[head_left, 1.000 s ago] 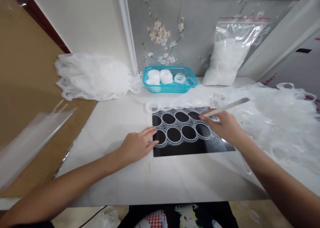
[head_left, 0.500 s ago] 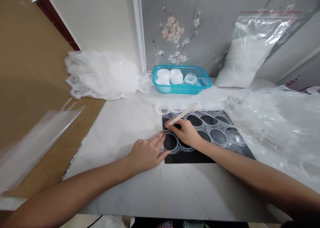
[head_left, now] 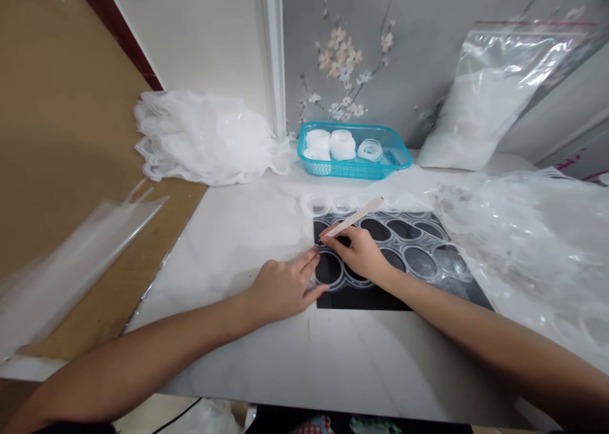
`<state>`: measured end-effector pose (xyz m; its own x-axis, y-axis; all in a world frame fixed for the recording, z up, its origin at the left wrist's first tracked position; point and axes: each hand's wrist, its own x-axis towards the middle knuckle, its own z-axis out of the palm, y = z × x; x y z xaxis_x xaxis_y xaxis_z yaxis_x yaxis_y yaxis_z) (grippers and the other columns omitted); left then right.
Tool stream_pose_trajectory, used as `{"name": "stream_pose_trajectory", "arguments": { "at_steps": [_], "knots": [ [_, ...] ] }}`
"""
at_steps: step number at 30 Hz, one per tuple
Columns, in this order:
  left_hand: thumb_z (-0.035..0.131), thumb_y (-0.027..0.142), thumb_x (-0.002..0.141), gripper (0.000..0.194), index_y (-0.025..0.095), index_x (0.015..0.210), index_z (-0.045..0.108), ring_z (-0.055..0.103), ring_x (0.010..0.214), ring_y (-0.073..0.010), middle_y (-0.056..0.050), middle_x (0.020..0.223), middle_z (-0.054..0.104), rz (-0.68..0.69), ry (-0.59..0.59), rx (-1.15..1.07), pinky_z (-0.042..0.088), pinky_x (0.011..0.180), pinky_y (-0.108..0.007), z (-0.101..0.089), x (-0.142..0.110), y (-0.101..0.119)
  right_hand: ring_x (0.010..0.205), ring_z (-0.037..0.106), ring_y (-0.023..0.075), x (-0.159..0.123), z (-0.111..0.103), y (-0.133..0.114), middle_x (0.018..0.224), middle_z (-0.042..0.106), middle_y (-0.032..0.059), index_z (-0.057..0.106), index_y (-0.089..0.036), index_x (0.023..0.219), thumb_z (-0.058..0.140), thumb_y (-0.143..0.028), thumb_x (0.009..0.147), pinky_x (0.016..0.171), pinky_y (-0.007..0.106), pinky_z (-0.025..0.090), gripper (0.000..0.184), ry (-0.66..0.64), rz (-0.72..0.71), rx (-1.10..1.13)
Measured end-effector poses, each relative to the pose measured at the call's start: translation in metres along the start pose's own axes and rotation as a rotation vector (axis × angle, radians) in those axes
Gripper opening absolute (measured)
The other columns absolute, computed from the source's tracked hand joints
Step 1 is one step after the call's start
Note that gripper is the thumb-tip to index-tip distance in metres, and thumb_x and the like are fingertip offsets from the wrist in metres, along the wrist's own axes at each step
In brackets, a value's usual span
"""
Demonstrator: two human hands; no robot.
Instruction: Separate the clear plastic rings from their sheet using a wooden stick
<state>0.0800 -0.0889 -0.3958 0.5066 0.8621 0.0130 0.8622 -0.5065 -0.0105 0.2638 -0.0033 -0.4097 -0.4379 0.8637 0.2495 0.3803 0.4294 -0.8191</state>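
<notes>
A translucent sheet of joined plastic rings (head_left: pixel 421 262) lies over a black mat (head_left: pixel 366 299) on the table. My right hand (head_left: pixel 359 251) pinches a slim, white, pen-like tool (head_left: pixel 356 216) above the upper left rings. The tool slants up to the right, and its working tip is hidden at my fingers. Stretched fingers of my left hand (head_left: pixel 285 287) rest at the sheet's left edge, beside the lower left ring. Its thumb points toward the mat, close to that ring's lower rim.
Behind the mat stands a blue basket (head_left: pixel 354 172) holding white ring stacks (head_left: pixel 342 144). A heap of ring sheets (head_left: pixel 204 136) lies at left, another pile (head_left: pixel 528 231) at right. A filled clear zip bag (head_left: pixel 476 117) leans against the wall.
The whole view has shifted slightly, so things appear a little farther right. Both hands stay at nearly the same spot on the ring sheet, the white tool still in my right hand.
</notes>
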Motion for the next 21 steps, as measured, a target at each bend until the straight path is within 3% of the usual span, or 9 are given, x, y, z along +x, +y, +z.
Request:
{"name": "stream_pose_trajectory", "arguments": {
  "at_steps": [3, 5, 7, 8, 10, 12, 13, 18, 21],
  "knots": [
    [0.039, 0.054, 0.096, 0.060, 0.012, 0.138, 0.050, 0.070, 0.086, -0.0271, -0.017, 0.136, 0.053, -0.016, -0.027, -0.025, 0.054, 0.057, -0.034, 0.000, 0.001, -0.001, 0.097, 0.068, 0.0236, -0.011, 0.004, 0.001, 0.091, 0.074, 0.0049, 0.068, -0.020, 0.089, 0.054, -0.022, 0.091, 0.087, 0.038, 0.053, 0.015, 0.000, -0.181, -0.209],
    [0.041, 0.054, 0.095, 0.060, 0.012, 0.138, 0.049, 0.070, 0.086, -0.0273, -0.017, 0.136, 0.054, -0.021, -0.045, -0.061, 0.055, 0.059, -0.035, -0.001, 0.002, -0.001, 0.117, 0.058, 0.0269, -0.016, 0.006, 0.001, 0.097, 0.074, 0.0039, 0.068, -0.021, 0.094, 0.051, -0.016, 0.091, 0.105, 0.049, 0.039, 0.018, -0.023, -0.366, -0.426],
    [0.044, 0.053, 0.094, 0.060, 0.012, 0.137, 0.049, 0.070, 0.088, -0.0271, -0.016, 0.136, 0.054, -0.024, -0.056, -0.102, 0.056, 0.061, -0.035, -0.002, 0.003, -0.002, 0.126, 0.050, 0.0279, -0.012, 0.004, 0.001, 0.096, 0.074, 0.0025, 0.068, -0.023, 0.097, 0.051, -0.012, 0.088, 0.114, 0.056, 0.023, 0.022, -0.049, -0.486, -0.615],
    [0.045, 0.052, 0.094, 0.059, 0.013, 0.137, 0.050, 0.069, 0.091, -0.0268, -0.015, 0.136, 0.054, -0.026, -0.058, -0.117, 0.056, 0.063, -0.035, -0.003, 0.003, -0.002, 0.125, 0.051, 0.0279, -0.004, 0.001, 0.001, 0.093, 0.075, 0.0022, 0.068, -0.023, 0.097, 0.051, -0.010, 0.087, 0.115, 0.058, 0.018, 0.023, -0.036, -0.491, -0.678],
    [0.046, 0.051, 0.094, 0.055, 0.015, 0.135, 0.053, 0.068, 0.098, -0.0261, -0.012, 0.137, 0.054, -0.035, -0.054, -0.138, 0.057, 0.070, -0.035, -0.005, 0.003, -0.003, 0.115, 0.056, 0.0276, 0.019, -0.014, 0.002, 0.087, 0.074, 0.0033, 0.068, -0.022, 0.092, 0.050, -0.012, 0.087, 0.113, 0.060, 0.019, 0.022, 0.089, -0.387, -0.728],
    [0.046, 0.050, 0.094, 0.053, 0.016, 0.134, 0.054, 0.066, 0.105, -0.0250, -0.009, 0.139, 0.052, -0.037, -0.049, -0.144, 0.057, 0.075, -0.034, -0.006, 0.003, -0.004, 0.104, 0.061, 0.0282, 0.044, -0.032, 0.003, 0.089, 0.074, 0.0070, 0.068, -0.019, 0.082, 0.048, -0.017, 0.089, 0.105, 0.058, 0.032, 0.021, 0.330, -0.193, -0.664],
    [0.046, 0.049, 0.094, 0.052, 0.016, 0.134, 0.054, 0.065, 0.108, -0.0243, -0.009, 0.140, 0.051, -0.035, -0.050, -0.144, 0.057, 0.076, -0.034, -0.006, 0.003, -0.004, 0.099, 0.062, 0.0283, 0.052, -0.040, 0.003, 0.090, 0.073, 0.0085, 0.068, -0.018, 0.079, 0.050, -0.021, 0.090, 0.100, 0.055, 0.038, 0.022, 0.387, -0.134, -0.604],
    [0.048, 0.051, 0.093, 0.050, 0.018, 0.129, 0.059, 0.065, 0.108, -0.0236, -0.005, 0.139, 0.051, -0.033, -0.063, -0.138, 0.056, 0.076, -0.033, -0.009, 0.007, -0.006, 0.091, 0.065, 0.0260, 0.040, -0.051, 0.002, 0.091, 0.073, 0.0072, 0.068, -0.018, 0.078, 0.052, -0.028, 0.089, 0.090, 0.045, 0.045, 0.022, 0.311, -0.163, -0.432],
    [0.049, 0.050, 0.093, 0.048, 0.018, 0.127, 0.060, 0.066, 0.105, -0.0248, -0.005, 0.138, 0.052, -0.044, -0.071, -0.132, 0.056, 0.074, -0.035, -0.012, 0.007, -0.006, 0.088, 0.067, 0.0251, 0.030, -0.057, 0.007, 0.092, 0.073, 0.0079, 0.066, -0.018, 0.077, 0.051, -0.029, 0.089, 0.088, 0.042, 0.048, 0.022, 0.400, -0.120, -0.334]
  ]
}}
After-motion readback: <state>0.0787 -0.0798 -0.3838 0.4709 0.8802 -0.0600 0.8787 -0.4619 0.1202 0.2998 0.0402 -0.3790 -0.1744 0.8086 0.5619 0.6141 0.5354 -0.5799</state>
